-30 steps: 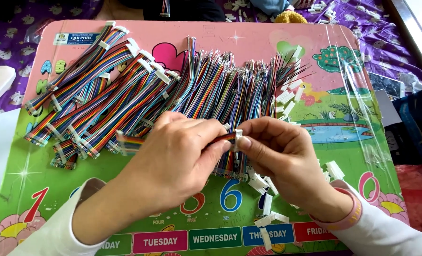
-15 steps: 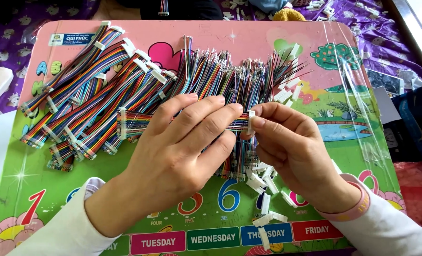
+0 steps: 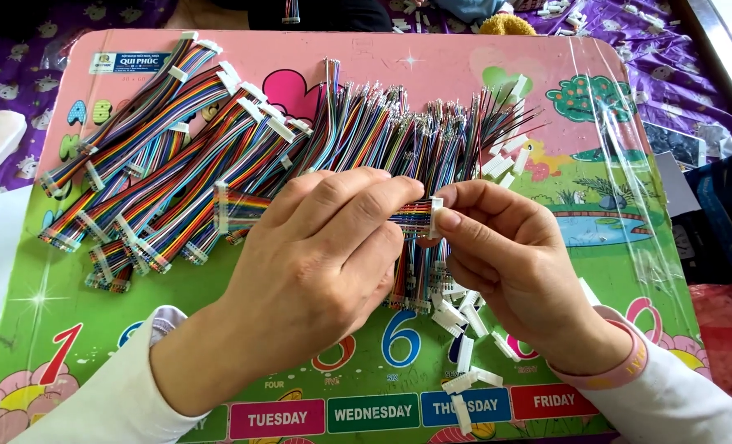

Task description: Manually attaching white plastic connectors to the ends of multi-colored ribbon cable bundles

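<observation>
Bright and childlike, the board (image 3: 78,345) fills most of the frame, its lower edge printed with weekday tiles and big numerals, wrapped in clear film that wrinkles at the right; nearest the viewer, two white sleeves enter from the bottom corners, the right one ending in a pink cuff; low and right of centre lie loose plugs (image 3: 464,362), small white plastic shells scattered within easy reach of the right hand; just above them, at mid-frame, the left hand (image 3: 316,271) lies palm down with fingers closed over one ribbon (image 3: 242,207), a flat rainbow cable whose left end with its white plug sticks out past the knuckles, so the strip seems pinned flat and steady; the right hand (image 3: 514,263) meets it from the right, thumb and forefinger pinched narrow on a white plug (image 3: 436,217) at the ribbon's other end, held square to the wires, probably so it seats evenly; behind the hands, a row of bare-ended cables (image 3: 399,131) stands fanned across the centre, their stripped tips pointing to the top of the frame; to the upper left a heap of finished ribbons (image 3: 152,156) with plugs on both ends is piled apart from the rest, likely to keep them sorted; farthest off, purple cloth (image 3: 653,66) shows around the board's top edge.
</observation>
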